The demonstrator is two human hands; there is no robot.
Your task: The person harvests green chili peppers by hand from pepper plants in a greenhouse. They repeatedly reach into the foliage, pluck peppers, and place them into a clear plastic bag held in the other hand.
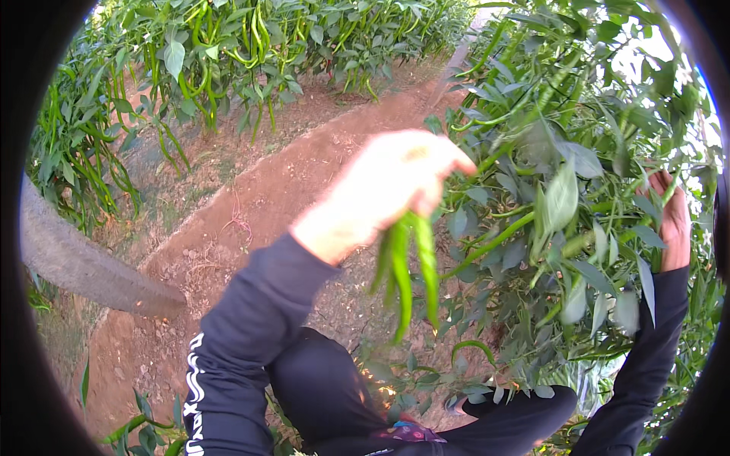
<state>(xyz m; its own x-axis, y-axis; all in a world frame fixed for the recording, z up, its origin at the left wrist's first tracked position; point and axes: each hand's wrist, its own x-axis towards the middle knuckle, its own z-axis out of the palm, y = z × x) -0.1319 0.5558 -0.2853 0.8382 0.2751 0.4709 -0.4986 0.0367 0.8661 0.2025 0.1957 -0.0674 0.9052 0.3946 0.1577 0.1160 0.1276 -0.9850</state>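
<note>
My left hand [393, 176] is shut on several long green chili peppers [402, 273], which hang down from below the palm. It is bright and a little blurred, with its fingertips at the left side of a leafy pepper plant [562, 199]. At the far right, my right hand [672, 214] reaches up among the same plant's leaves and stems. Foliage covers part of its fingers, so I cannot tell whether it grips anything. Between the two hands, more green peppers hang on the plant, among them a long one [507, 232] pointing down and left.
Another row of pepper plants [245, 51] laden with green fruit stands across the bare soil path [296, 165]. A thick grey post [97, 262] slants in from the left. My bent knee [319, 370] is below my left arm. Low pepper leaves [145, 436] grow at bottom left.
</note>
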